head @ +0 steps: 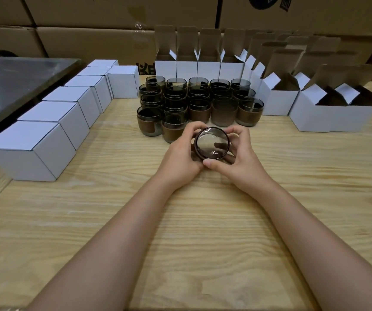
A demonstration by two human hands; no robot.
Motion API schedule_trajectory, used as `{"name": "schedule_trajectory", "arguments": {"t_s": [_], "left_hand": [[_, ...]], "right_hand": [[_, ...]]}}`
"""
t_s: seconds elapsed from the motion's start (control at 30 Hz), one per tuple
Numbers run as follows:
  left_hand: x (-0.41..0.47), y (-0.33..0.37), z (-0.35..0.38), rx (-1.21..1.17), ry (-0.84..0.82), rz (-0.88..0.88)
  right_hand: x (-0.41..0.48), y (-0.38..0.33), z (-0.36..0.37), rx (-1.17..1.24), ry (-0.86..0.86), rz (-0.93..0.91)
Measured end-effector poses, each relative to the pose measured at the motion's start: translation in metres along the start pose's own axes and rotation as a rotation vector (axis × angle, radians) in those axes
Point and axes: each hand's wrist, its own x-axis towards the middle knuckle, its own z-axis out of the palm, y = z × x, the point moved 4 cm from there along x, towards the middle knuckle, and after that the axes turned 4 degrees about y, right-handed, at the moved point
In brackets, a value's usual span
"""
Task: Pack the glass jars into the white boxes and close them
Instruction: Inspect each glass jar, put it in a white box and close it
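The left hand (180, 154) and right hand (240, 160) together grip one smoked-glass jar (212, 143). Closed white boxes (52, 113) line the left; perhaps twenty jars (199, 102) and the far open boxes (281, 103) await packing.

Pale wooden table (113, 158), grain running crosswise. On it: a row of closed white boxes (30, 151) along the left edge, a cluster of smoky glass jars (199, 111) mid-back, and open white boxes (279, 103) behind and to their right.
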Motion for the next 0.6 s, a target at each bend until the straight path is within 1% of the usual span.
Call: {"name": "schedule_trajectory", "arguments": {"t_s": [0.1,0.23,0.37,0.5,0.6], "left_hand": [[0.000,0.000,0.000,-0.006,0.000,0.012],[-0.001,0.002,0.000,-0.020,0.013,0.021],[-0.003,0.006,0.000,-0.041,0.031,0.051],[-0.004,0.009,0.000,-0.003,0.031,0.086],[-0.004,0.009,0.001,0.021,0.024,0.107]], "right_hand": [[-0.001,0.000,0.000,-0.025,-0.007,-0.004],[0.000,-0.005,0.003,-0.103,0.006,-0.063],[0.000,-0.010,0.003,-0.059,0.109,-0.091],[0.003,-0.010,0.006,0.012,0.238,-0.018],[0.004,-0.011,0.006,0.027,0.303,-0.018]]}}
